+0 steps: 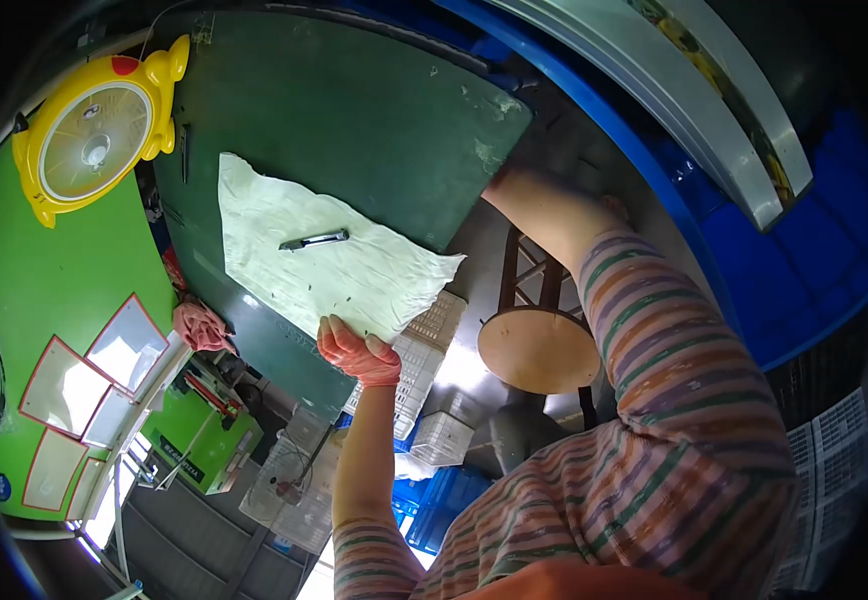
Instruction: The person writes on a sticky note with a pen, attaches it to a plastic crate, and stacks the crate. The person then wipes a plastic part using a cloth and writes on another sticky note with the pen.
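Left grip: left hand (359,352) in a thin orange glove, fingers bent at the near edge of the pale cloth (304,265); whether that edge is pinched cannot be told.
Right grip: right forearm (554,212) in view, reaching to the bench edge; the right hand is hidden, its state and contents not discernible.
Pale cloth: spread on the green bench (354,95), beyond and to the left of the left grip, one corner overhanging the bench to the right; small dark specks lie near the fingers.
Slim tool (314,240): black and silver, lying on the cloth beyond the left grip, apart from it.
Yellow fan (96,140): far left of the left grip, past the cloth.
Pink cloth (202,327): bunched, left of the left grip.
Stool (539,350): round wooden top, right of the left grip, off the bench, between the two arms.
Perforated crates (416,375): pale, just right of the left grip, in the gap before the stool; contents not discernible.
White basket (441,438): below those crates, nearer the body.
Clear bin (292,480): nearer the body, left of the left forearm (366,455), something reddish inside.
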`<action>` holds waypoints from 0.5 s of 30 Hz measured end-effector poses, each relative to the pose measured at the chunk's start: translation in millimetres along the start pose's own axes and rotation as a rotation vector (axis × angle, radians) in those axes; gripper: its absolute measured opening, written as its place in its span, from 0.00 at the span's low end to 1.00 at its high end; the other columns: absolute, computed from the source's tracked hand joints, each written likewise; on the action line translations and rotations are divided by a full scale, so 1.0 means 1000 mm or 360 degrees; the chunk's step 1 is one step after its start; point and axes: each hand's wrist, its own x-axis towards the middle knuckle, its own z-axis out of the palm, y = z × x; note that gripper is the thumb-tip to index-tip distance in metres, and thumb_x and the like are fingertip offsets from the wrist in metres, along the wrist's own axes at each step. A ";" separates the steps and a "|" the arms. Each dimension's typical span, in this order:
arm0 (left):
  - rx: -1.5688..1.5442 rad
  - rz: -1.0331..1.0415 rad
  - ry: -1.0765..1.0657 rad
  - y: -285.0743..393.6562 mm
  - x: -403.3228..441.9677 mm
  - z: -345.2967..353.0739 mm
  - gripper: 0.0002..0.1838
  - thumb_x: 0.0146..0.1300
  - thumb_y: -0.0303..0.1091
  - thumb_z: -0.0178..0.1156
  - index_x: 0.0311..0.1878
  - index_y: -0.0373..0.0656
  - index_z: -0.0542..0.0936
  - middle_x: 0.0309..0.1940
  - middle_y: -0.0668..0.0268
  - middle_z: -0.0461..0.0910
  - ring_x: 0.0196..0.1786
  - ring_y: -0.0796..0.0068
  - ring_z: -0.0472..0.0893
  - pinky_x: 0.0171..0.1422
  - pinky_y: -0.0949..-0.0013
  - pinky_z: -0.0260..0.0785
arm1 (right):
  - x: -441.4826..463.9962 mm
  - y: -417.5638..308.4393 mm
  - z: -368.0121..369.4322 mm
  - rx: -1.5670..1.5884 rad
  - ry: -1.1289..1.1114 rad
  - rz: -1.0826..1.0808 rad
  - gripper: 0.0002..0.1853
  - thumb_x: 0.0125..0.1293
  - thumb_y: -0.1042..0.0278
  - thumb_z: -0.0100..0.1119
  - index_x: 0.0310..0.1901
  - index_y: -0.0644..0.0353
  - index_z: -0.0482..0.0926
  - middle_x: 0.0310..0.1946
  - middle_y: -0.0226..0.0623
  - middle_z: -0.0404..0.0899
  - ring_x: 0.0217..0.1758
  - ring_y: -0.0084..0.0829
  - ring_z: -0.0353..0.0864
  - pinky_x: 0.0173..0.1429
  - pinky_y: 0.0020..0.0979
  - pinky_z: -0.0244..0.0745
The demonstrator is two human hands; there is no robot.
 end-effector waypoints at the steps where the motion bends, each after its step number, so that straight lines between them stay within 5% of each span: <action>1: 0.0000 0.0004 0.0004 0.000 -0.001 -0.001 0.35 0.67 0.53 0.40 0.64 0.29 0.64 0.58 0.42 0.66 0.57 0.44 0.67 0.62 0.47 0.58 | -0.003 0.000 -0.002 0.0055 0.0009 0.0013 0.12 0.66 0.59 0.62 0.49 0.49 0.79 0.40 0.28 0.77 0.39 0.24 0.74 0.42 0.27 0.71; 10: 0.0000 -0.0003 -0.0004 0.007 0.005 -0.009 0.34 0.66 0.52 0.42 0.63 0.29 0.65 0.56 0.43 0.67 0.57 0.44 0.67 0.62 0.46 0.59 | -0.116 -0.030 -0.051 0.2043 0.0446 0.0338 0.08 0.64 0.60 0.65 0.43 0.49 0.81 0.31 0.20 0.76 0.29 0.15 0.70 0.34 0.20 0.68; 13: -0.0033 0.0048 0.0045 0.001 0.002 -0.005 0.34 0.66 0.52 0.43 0.63 0.29 0.64 0.56 0.43 0.66 0.57 0.43 0.67 0.62 0.45 0.58 | -0.174 -0.073 -0.085 0.2361 0.0588 0.1032 0.06 0.62 0.59 0.68 0.38 0.46 0.81 0.24 0.17 0.71 0.23 0.15 0.65 0.28 0.18 0.64; 15: -0.0009 0.0031 0.0070 0.002 0.001 -0.005 0.34 0.66 0.52 0.43 0.64 0.30 0.64 0.57 0.43 0.66 0.57 0.42 0.67 0.62 0.45 0.58 | -0.206 -0.077 -0.097 0.2490 0.0594 0.1131 0.06 0.63 0.60 0.68 0.36 0.47 0.81 0.23 0.18 0.71 0.22 0.15 0.65 0.27 0.18 0.64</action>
